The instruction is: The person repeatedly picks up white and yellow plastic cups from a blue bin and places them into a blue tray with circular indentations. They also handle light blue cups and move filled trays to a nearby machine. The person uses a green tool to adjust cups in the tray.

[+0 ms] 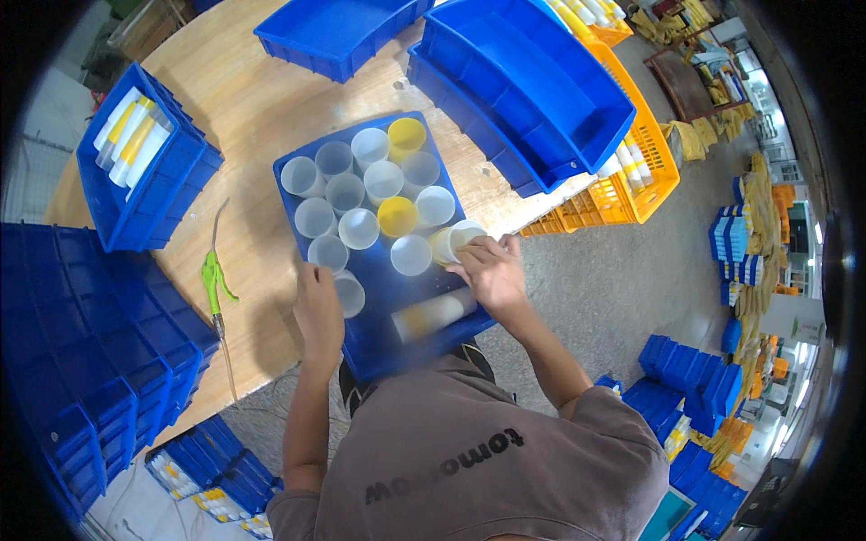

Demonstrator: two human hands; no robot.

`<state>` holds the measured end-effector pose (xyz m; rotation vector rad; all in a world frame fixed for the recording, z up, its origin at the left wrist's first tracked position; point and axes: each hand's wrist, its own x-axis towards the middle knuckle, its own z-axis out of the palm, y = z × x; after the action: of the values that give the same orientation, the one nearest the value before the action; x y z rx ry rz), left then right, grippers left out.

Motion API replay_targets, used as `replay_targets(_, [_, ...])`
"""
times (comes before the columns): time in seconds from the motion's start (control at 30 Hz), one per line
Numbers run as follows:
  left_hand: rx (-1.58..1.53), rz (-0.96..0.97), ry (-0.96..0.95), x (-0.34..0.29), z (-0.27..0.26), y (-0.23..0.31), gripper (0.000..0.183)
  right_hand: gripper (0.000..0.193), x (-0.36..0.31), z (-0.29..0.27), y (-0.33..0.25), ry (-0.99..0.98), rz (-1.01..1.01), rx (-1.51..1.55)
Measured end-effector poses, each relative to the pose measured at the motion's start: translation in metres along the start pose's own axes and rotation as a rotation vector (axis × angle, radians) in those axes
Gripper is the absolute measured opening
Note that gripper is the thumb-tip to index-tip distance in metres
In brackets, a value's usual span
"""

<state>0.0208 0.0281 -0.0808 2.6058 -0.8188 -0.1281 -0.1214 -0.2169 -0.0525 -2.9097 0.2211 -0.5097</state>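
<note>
A blue tray (368,348) reaches from the tabletop toward my body. In it stand several translucent white plastic tubes (358,229) with open tops up, plus a couple of yellow-looking ones (398,217). One white tube with a yellow band (434,315) lies on its side at the near end, slightly blurred. My right hand (492,273) is closed around a tube (465,236) at the tray's right edge. My left hand (318,305) has its fingers curled over the tray's left rim, beside a standing tube (348,295).
A green air blow gun (212,278) with its hose lies left on the wooden table (248,135). Blue bins (149,198) (99,352) stand left, and empty blue bins (338,36) (532,81) at the back. Yellow crates (663,167) hold more tubes at right.
</note>
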Motion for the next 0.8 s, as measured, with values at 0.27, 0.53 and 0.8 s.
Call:
replay_targets(0.27, [-0.048, -0.114, 0.103, -0.005, -0.011, 0.005, 0.022, 0.016, -0.005, 0.001, -0.074, -0.092, -0.401, 0.192])
replay_targets(0.53, [-0.669, -0.213, -0.613, -0.064, 0.017, 0.027, 0.028, 0.016, -0.019, 0.043, -0.055, -0.012, -0.355, 0.271])
replay_targets(0.8, [-0.899, -0.169, -0.522, -0.062, 0.018, 0.047, 0.035, 0.069, -0.052, 0.028, -0.022, -0.422, -0.042, 0.456])
